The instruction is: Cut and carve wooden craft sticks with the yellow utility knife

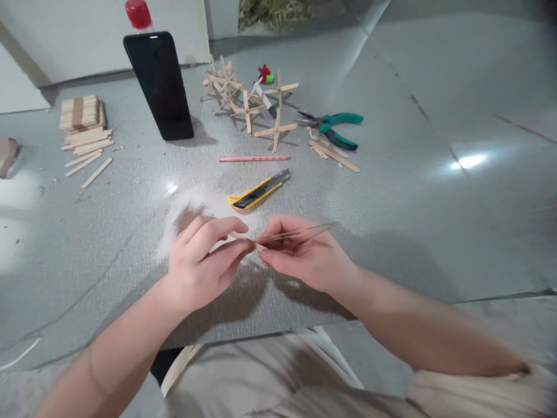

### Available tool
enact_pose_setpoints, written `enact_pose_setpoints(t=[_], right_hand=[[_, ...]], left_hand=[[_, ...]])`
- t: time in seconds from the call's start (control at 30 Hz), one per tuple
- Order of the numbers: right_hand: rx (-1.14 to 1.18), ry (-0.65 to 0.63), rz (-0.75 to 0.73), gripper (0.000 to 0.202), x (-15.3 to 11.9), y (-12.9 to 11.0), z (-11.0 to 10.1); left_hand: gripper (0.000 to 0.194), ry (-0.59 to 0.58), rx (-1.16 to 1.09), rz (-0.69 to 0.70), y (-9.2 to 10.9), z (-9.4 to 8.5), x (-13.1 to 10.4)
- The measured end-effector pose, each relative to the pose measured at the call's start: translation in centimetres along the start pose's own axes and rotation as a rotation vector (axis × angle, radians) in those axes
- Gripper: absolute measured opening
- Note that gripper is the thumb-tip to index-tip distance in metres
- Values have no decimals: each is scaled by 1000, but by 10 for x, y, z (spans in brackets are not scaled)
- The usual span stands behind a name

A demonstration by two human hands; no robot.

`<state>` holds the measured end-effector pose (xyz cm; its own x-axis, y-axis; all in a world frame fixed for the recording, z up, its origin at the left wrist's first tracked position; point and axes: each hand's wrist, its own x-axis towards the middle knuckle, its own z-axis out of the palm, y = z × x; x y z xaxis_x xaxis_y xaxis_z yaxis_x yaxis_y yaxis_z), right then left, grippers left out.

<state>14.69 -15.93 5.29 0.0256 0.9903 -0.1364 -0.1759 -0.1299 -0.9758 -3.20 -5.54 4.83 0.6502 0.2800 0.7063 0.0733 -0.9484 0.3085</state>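
Note:
Close to the table's near edge, my right hand (311, 258) is closed around thin wooden craft sticks (300, 233), whose ends reach out to the right past the fingers. My left hand (198, 261) pinches the near end of this wood, its fingertips meeting those of the right hand. Its index finger is raised and bent. How many sticks there are, and how they join, is hidden by the fingers. Just beyond the hands lies a yellow and black utility knife (260, 190). Whitish dust (174, 229) covers the surface beside my left hand.
A pink pencil (255, 158) lies past the knife. Crossed stick assemblies (277, 129), a marker (264, 98) and teal pliers (342, 123) are farther back. A phone (161, 87) leans upright against a red-capped bottle (138, 13). Craft sticks (82, 113) are stacked at left.

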Motion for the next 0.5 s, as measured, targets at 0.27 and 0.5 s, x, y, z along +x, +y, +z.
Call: enact_pose_setpoints(t=[0.27, 0.5], right_hand=[[-154, 0, -28, 13, -1, 1, 2], [-227, 6, -69, 9, 0, 3, 2]], left_hand=[[12, -116, 3, -22, 0, 0, 3], [14, -169, 104, 17, 2, 4, 0]])
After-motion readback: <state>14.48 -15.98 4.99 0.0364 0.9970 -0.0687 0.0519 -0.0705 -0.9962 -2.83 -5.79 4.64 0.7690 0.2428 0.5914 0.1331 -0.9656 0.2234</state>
